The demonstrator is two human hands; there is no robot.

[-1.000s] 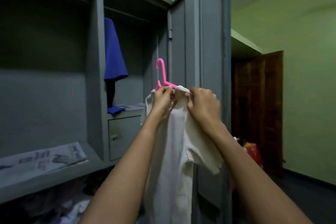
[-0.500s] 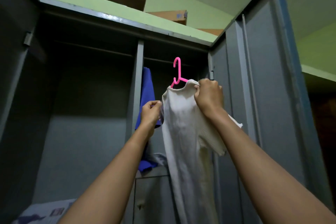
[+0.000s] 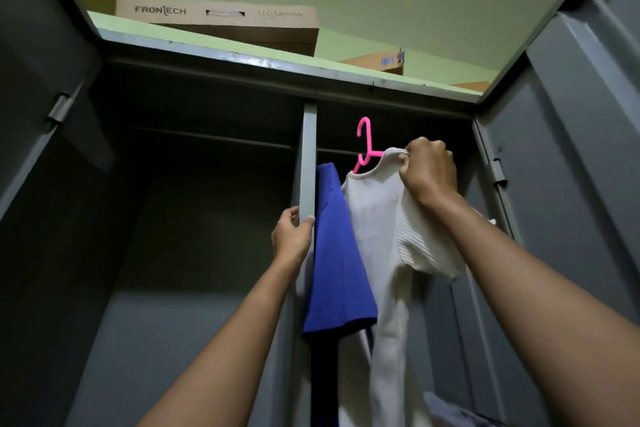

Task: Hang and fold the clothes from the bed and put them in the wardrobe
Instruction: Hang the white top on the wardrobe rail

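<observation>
Head view, looking steeply upward into an open grey metal wardrobe (image 3: pixel 242 61): the right hand (image 3: pixel 427 170) is raised high in the right-hand compartment, its fingers (image 3: pixel 407 158) curled tight and pinching the shoulder of a white ribbed top (image 3: pixel 377 218) at the neckline. That top is draped on a pink hanger (image 3: pixel 363 139), whose hook stands up above the neckline and rises higher than the dark hanging rail (image 3: pixel 332 151) behind it; whether the hook touches the rail cannot be told. The top hangs down from the hand in a long fall, one short ribbed sleeve lying over the right forearm. Just to its left, touching it, a blue garment (image 3: pixel 337 253) hangs inside the same compartment, close against the upright divider (image 3: pixel 309 149) between the two compartments. The left hand (image 3: pixel 291 239) grips that divider lower down, fingers wrapped round its left edge and thumb pressed on its front face. The left compartment is dark, with its own rail (image 3: pixel 207 137) across the top. Both doors stand open, the left door (image 3: pixel 41 80) and the right door (image 3: pixel 571 149) framing the scene. On the wardrobe's top lies a cardboard box (image 3: pixel 218 22) printed FRONTECH LED Monitor, and a smaller cardboard box (image 3: pixel 381 62) sits further right.
</observation>
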